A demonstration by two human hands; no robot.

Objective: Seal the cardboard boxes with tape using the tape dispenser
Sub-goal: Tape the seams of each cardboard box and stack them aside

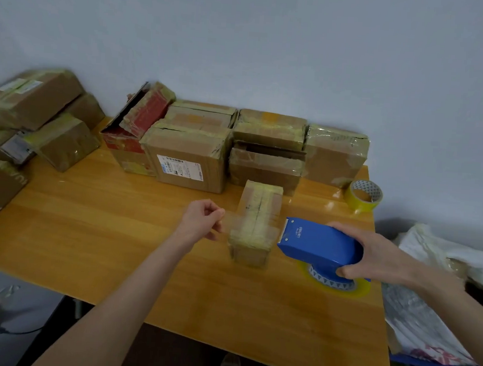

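Tabletop (pixel 117 231): wooden, set against a pale wall, serving as the work surface.

Stock: a row of cardboard boxes (pixel 188 156) stands along the back edge, near the wall, which leaves the front open for working. Most carry yellowish tape. One red box (pixel 135 129) stands with its flap up, and another (pixel 267 161) shows a dark gap at its top, so by my judgement these two await sealing. A second pile of boxes (pixel 31 102) lies at the left end, heavily taped and probably finished work set aside.

Plastic bags (pixel 427 281) lie off the right edge; contents cannot be made out.

Item in hand: a small box (pixel 256 221) stands alone in front of the row, between the two hands, with its dark top seam running away from the person.

Tape dispenser (pixel 319 242): blue, just right of the small box, toothed blade facing it, its roll (pixel 339 284) hanging below.

Hands: the right hand (pixel 378 255) is clamped around the dispenser's rear, fingers wrapped under. The left hand (pixel 202 218) pinches the free end of a strip of tape (pixel 229 219) just left of the box. The strip appears stretched crosswise over the box's near end, across the seam. Holding both ends apart keeps it taut and off the cardboard until placed, I judge. Blur hides whether it touches the top.

Spare roll (pixel 363 195): at the rear right corner, within reach.
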